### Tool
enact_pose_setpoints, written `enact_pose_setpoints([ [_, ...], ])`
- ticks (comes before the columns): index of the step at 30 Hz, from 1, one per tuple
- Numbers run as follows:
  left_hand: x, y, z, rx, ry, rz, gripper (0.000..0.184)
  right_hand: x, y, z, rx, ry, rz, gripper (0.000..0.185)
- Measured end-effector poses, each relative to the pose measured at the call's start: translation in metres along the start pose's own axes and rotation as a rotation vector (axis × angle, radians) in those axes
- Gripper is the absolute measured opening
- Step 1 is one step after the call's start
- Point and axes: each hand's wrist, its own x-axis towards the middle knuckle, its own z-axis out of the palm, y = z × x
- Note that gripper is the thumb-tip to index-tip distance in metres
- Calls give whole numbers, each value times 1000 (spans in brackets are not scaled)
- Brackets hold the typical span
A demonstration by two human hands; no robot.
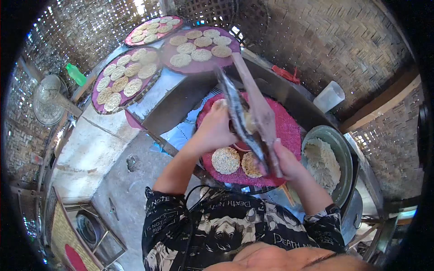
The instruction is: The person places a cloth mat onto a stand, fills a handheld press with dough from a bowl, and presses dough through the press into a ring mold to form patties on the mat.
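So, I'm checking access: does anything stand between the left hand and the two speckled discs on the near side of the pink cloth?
Nothing visible stands between the left hand and the fully visible disc. The wooden tool, in the right hand, overlaps the partly hidden disc, so it's in the way there.

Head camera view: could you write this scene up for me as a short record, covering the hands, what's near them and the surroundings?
Left hand: over the tray; grip unclear
Right hand: closed around the lower end of a long brown wooden piece
Beside that piece: dark, shiny, narrow strip, blurred
Below the hands: round tray covered in red cloth, bearing pale speckled discs
To the right: round green basin holding a pale, lumpy mass
Ahead: three round pink-covered trays of similar discs
Walls: tan, woven
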Motion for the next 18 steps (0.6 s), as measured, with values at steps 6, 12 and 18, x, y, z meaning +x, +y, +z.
enact_pose_setpoints([
  [6, 65, -18, -13, -1751, -11, -265, 61, -18, -18, -34, 104, -115, 216, 74],
  [12, 68, -47, 29, -1749, 230, -333, 53, -18, -34, -63, -86, 36, 332, 61],
  [18, 53, -56, 39, -1753, 373, -420, 50, -16, -35, -61, -188, 84, 409, 59],
])
